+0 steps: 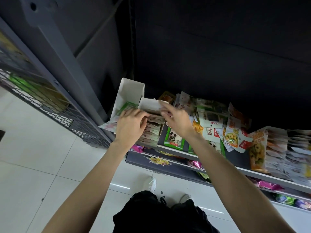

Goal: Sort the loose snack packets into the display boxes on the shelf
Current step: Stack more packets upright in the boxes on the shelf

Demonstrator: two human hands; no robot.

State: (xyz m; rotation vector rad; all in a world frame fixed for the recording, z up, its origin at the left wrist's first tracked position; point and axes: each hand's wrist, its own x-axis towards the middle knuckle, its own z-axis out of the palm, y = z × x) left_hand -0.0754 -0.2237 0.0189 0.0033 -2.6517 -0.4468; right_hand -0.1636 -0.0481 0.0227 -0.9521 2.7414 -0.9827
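The left hand (130,125) curls its fingers onto the row of packets (152,130) standing in the display box (148,105), seemingly pressing them back. The right hand (176,119), at its three o'clock, hovers with relaxed, half-spread fingers near the box's flap; whether it pinches anything I cannot tell. The loose packets (217,126) lie heaped on the shelf (176,151) at three o'clock of the right hand, nearer that hand. The row runs from six to twelve o'clock.

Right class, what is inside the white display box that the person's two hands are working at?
The white display box holds a row of pale snack packets standing on edge. The left hand covers the row's left end, and the box bottom beneath the packets is hidden.
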